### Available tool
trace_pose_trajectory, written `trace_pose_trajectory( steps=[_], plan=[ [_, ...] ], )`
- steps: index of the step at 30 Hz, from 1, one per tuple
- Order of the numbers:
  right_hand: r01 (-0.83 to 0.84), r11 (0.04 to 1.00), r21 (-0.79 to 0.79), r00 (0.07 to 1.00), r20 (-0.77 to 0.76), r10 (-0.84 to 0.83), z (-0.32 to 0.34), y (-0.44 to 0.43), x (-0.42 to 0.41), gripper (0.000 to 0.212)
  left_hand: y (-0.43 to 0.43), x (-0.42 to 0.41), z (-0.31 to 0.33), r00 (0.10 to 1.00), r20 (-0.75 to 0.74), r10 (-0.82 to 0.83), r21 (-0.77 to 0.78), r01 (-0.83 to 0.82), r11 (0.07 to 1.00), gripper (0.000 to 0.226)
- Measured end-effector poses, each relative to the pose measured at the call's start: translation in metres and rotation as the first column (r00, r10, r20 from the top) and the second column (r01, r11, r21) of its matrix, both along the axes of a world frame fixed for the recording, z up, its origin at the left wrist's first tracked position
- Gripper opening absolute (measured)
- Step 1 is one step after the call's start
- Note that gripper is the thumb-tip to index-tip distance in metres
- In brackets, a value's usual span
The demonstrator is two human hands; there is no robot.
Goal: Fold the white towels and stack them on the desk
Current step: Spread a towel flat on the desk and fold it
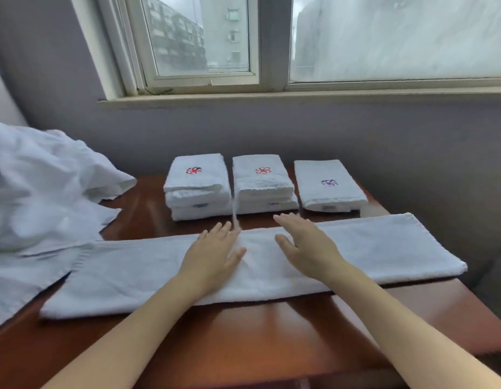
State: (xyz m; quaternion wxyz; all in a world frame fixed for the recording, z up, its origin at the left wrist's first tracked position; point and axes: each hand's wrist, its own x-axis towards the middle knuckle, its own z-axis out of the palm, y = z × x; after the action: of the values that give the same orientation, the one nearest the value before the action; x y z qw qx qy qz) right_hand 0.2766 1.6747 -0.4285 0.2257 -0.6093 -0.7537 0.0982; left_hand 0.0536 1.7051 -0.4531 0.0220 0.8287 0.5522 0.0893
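Observation:
A long white towel, folded lengthwise into a strip, lies across the brown desk. My left hand lies flat on the strip's middle with straight fingers. My right hand is just beside it, fingers straight, flat over the towel. Behind them stand three piles of folded white towels: a left pile with a red emblem, a middle pile with a red emblem, and a single folded towel with a purple emblem.
A heap of loose white towels covers the desk's left side and hangs over its edge. A grey wall and a window sill run behind the desk. The desk's right edge drops off near the strip's end.

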Motion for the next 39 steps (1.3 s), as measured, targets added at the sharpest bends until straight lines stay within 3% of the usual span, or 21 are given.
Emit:
trace_pose_trajectory(
  steps=[9, 14, 18, 25, 28, 32, 35, 39],
  plan=[
    [-0.270, 0.963, -0.005, 0.961, 0.067, 0.270, -0.011, 0.010, -0.137, 0.051, -0.024, -0.128, -0.002, 0.950, 0.078, 0.301, 0.000, -0.302, 0.953, 0.054],
    [-0.287, 0.956, -0.055, 0.947, 0.138, 0.292, -0.017, 0.022, -0.176, 0.051, -0.034, -0.178, 0.001, 0.880, 0.138, 0.454, 0.055, -0.465, 0.884, 0.050],
    [-0.306, 0.946, -0.105, 0.923, 0.213, 0.322, -0.030, 0.027, -0.182, 0.048, -0.037, -0.198, -0.004, 0.841, 0.078, 0.536, 0.062, -0.541, 0.839, 0.046],
    [-0.299, 0.947, -0.116, 0.914, 0.250, 0.319, -0.039, 0.029, -0.180, 0.061, -0.035, -0.200, -0.011, 0.722, -0.092, 0.685, 0.115, -0.676, 0.728, 0.068],
    [-0.292, 0.950, -0.109, 0.914, 0.260, 0.311, -0.041, 0.029, -0.180, 0.061, -0.023, -0.213, 0.004, 0.694, -0.035, 0.719, -0.072, -0.719, 0.691, 0.075],
    [-0.291, 0.952, -0.099, 0.915, 0.260, 0.307, -0.041, 0.028, -0.180, 0.061, -0.012, -0.230, 0.026, 0.727, 0.106, 0.679, -0.366, -0.606, 0.706, 0.063],
    [-0.292, 0.952, -0.096, 0.915, 0.262, 0.307, -0.041, 0.028, -0.181, 0.061, -0.008, -0.233, 0.030, 0.722, 0.174, 0.670, -0.460, -0.542, 0.703, 0.052],
    [-0.289, 0.953, -0.095, 0.916, 0.262, 0.304, -0.043, 0.029, -0.181, 0.061, -0.007, -0.232, 0.029, 0.689, 0.228, 0.688, -0.457, -0.548, 0.700, 0.046]
  ],
)
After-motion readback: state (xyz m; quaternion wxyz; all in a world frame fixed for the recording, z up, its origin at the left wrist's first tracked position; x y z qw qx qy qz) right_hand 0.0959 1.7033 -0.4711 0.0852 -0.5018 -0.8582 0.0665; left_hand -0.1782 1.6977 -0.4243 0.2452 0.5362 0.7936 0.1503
